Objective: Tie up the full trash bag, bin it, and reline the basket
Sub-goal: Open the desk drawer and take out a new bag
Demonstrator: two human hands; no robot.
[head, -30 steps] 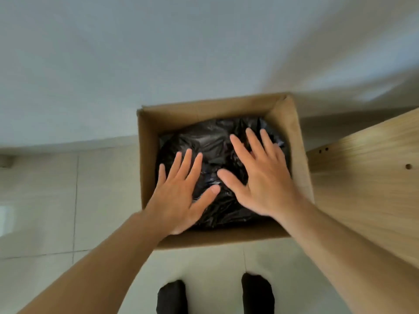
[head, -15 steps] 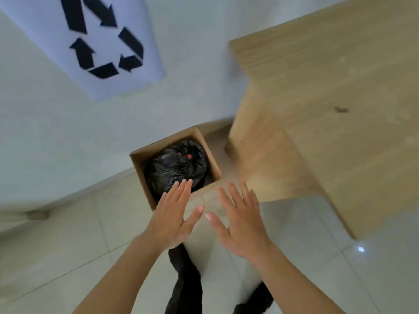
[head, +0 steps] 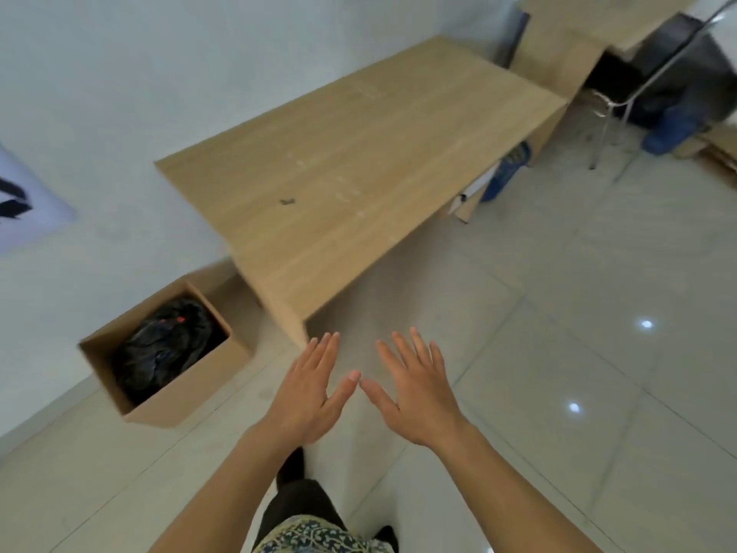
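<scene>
Now our left hand and right hand hover spread and empty above the floor, right of the cardboard box holding the black trash bag.

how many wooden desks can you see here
2: a large wooden desk against the wall beside the cardboard box, and a second desk at top right, cut off by the frame. Others may be hidden.

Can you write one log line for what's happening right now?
bag: in box | left hand: open, empty | right hand: open, empty | basket: unseen
</scene>
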